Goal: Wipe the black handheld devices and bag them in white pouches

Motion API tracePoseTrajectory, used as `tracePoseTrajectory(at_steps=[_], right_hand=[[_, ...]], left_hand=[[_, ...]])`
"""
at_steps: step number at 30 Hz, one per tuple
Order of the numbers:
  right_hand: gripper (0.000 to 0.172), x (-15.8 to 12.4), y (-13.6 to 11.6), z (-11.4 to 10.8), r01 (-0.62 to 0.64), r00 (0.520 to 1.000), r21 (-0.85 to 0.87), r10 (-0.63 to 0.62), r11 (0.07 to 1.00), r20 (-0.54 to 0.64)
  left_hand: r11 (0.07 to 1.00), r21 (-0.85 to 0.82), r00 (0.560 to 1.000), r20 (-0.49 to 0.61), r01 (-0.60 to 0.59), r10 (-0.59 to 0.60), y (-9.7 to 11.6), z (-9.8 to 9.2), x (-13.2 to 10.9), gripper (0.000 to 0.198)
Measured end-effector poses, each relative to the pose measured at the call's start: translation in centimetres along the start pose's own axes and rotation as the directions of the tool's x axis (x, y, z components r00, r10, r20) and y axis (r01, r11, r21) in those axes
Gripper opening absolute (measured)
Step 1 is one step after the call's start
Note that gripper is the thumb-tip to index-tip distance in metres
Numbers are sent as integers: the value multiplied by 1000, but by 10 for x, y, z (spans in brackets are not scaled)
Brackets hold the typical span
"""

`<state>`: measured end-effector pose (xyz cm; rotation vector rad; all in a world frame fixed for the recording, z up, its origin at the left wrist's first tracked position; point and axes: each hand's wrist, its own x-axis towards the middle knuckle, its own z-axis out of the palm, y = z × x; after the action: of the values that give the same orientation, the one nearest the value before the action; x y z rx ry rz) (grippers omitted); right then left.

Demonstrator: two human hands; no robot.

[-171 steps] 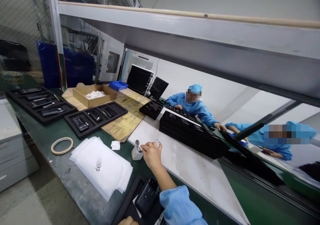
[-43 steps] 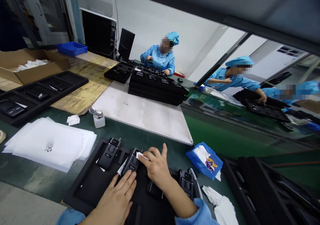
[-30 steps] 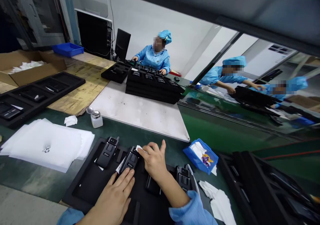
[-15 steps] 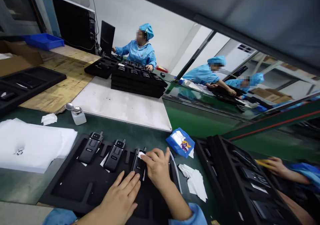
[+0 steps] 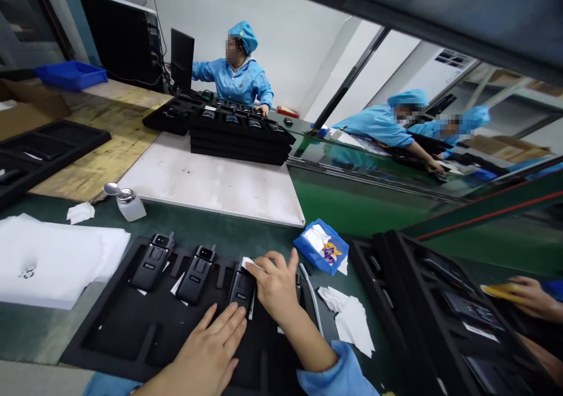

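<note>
A black foam tray (image 5: 118, 325) lies in front of me with black handheld radios in it. Two of them, the left radio (image 5: 152, 261) and the middle radio (image 5: 196, 274), lie free of my hands. My left hand (image 5: 213, 346) is flat, its fingers stretched out and the tips at the lower end of a third radio (image 5: 240, 293). With bent fingers my right hand (image 5: 278, 287) presses a white wipe (image 5: 247, 263) onto the upper part of that radio. Part of a further radio shows behind my right hand, mostly hidden.
A dispenser bottle (image 5: 131, 205), white sheets (image 5: 48, 261) and a blue box (image 5: 321, 246) surround the tray. Crumpled wipes (image 5: 354, 325) lie to the right, beside stacked foam trays (image 5: 422, 308). A co-worker's hand (image 5: 528, 296) holds something yellow there. More co-workers sit beyond.
The view has shifted slightly. Both my hands stay at the same radio, with the wipe still at its top. The far-right co-worker's arm has reached further out.
</note>
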<state>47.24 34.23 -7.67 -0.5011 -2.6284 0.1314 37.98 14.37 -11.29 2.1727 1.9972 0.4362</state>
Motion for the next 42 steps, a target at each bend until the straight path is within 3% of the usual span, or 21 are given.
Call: tracePoseTrajectory(at_steps=[3,8,11,17,25,28,32,37,42], right_hand=[[28,-4,2,-1,-36,999,-8,36,999,-21],[27,14,0,1,127,990,-13,-126,992,70],[28,12,9,0,164,984,-18,-162,986,80],[31,-22,32,-15,89,996,-12,-88,996,29],[32,5,13,-5,5,999,-21,-4,1000,48],[32,-11,14,-9,2,999,-39,-1,999,32],[30,-42,37,-34,-52,997,-12,51,999,-58],[31,-72,69,-61,-207,966,3,205,978,-157],[29,-67,70,-49,-180,979,-25,177,983,-105]], left_hand=[[1000,-2,1000,-14,-22,22,-1,3,0,74],[1000,21,1000,-18,1,-1,0,3,-2,78],[1000,21,999,-39,-8,9,0,1,-2,77],[1000,8,997,-80,2,-1,2,1,-3,72],[999,37,997,-77,4,-1,2,-4,-2,72],[999,37,996,-87,-8,11,1,-3,-3,71],[999,38,990,-138,-17,22,2,-1,-2,67],[992,-26,988,-104,-119,116,24,9,22,69],[977,-87,981,5,-193,194,58,28,66,80]])
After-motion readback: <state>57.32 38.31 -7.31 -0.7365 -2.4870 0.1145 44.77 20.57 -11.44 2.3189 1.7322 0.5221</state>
